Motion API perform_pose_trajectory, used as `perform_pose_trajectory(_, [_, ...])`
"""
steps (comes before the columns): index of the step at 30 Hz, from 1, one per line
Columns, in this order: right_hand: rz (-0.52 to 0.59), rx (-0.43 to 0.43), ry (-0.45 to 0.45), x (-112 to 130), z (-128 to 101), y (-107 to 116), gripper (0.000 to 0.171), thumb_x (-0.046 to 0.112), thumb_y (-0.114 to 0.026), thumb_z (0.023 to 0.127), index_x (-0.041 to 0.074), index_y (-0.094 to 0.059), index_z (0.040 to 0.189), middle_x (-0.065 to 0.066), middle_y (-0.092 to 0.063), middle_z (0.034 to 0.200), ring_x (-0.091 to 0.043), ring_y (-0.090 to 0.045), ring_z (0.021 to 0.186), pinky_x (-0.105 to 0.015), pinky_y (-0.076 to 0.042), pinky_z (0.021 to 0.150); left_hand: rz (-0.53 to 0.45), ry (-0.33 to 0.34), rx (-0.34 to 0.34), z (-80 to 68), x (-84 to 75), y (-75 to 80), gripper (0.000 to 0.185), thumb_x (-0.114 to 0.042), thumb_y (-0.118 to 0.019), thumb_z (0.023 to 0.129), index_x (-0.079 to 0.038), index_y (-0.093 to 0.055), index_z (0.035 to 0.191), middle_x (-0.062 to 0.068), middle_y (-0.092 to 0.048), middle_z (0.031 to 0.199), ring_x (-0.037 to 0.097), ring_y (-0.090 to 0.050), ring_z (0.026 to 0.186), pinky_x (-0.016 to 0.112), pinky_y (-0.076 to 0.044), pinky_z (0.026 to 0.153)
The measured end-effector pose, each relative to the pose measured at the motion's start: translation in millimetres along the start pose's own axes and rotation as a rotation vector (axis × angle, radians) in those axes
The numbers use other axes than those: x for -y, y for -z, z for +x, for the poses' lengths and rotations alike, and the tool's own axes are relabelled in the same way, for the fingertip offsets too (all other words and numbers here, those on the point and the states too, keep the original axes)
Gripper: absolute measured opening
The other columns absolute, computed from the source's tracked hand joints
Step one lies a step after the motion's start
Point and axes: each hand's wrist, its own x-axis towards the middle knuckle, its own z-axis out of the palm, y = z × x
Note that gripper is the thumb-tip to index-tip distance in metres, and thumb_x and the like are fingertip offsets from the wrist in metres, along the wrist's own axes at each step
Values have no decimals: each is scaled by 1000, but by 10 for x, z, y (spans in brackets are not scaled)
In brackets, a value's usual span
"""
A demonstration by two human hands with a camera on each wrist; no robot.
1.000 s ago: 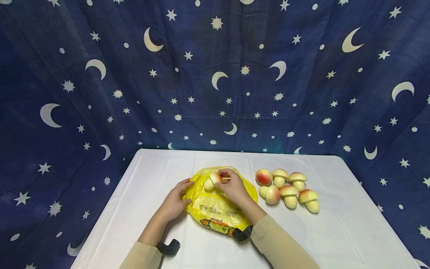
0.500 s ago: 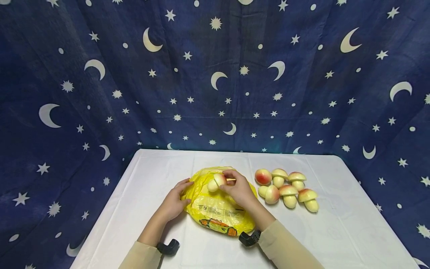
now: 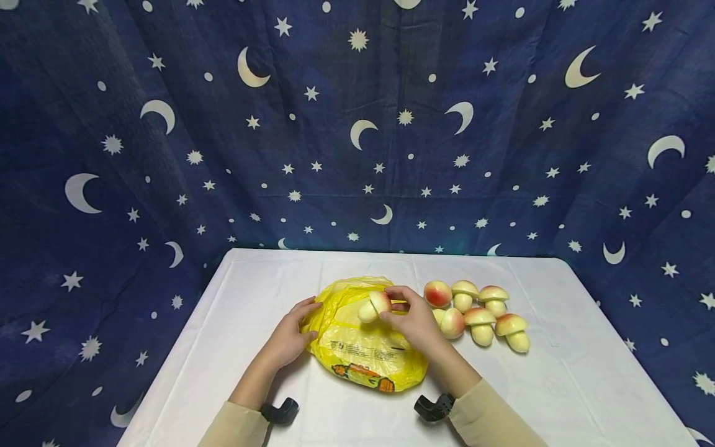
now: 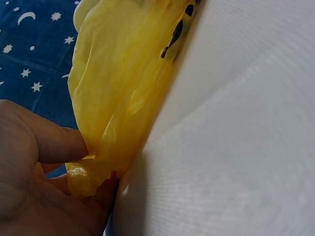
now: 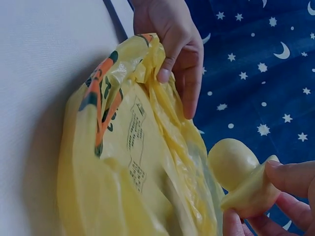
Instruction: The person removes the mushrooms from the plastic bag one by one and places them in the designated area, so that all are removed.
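A yellow plastic bag (image 3: 357,352) with printed text and an orange figure lies on the table. At its left side my left hand (image 3: 288,335) pinches the crumpled edge between thumb and fingers, as the left wrist view shows. My right hand (image 3: 416,321) holds a toy mushroom (image 3: 372,307) by its red-tinged cap, with the pale stem pointing left over the bag. Seen from the right wrist, the mushroom (image 5: 236,169) is beside the bag, outside the plastic. The bag's inside is hidden.
Several more toy mushrooms (image 3: 482,336) lie grouped on the white tablecloth (image 3: 564,397), right of the bag. A dark blue cloth (image 3: 335,155) with moons and stars hangs behind the table and at both sides. Each wrist wears a black band mount (image 3: 281,411).
My right hand has drawn right across the bag with the mushroom in its fingers. The left hand stays at the bag's left edge.
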Motion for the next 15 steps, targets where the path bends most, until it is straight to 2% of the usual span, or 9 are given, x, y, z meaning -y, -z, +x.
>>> perform_pose_trajectory(8, [3, -19, -2, 30, -97, 179, 51, 6, -84, 91, 13, -68, 139, -11, -70, 138, -30, -71, 120, -31, -65, 96, 24, 6, 1, 0, 2, 3, 61, 0, -71, 97, -18, -59, 154, 3, -38, 175, 37, -30, 165, 63, -25, 133])
perform_pose_trajectory(15, [11, -18, -9, 23, -194, 349, 54, 9, -83, 92, 9, -65, 143, -12, -65, 145, -32, -69, 127, -28, -65, 95, 15, -3, 8, 5, 12, -7, 61, 0, -70, 97, -17, -59, 154, 4, -37, 175, 38, -30, 165, 64, -25, 133])
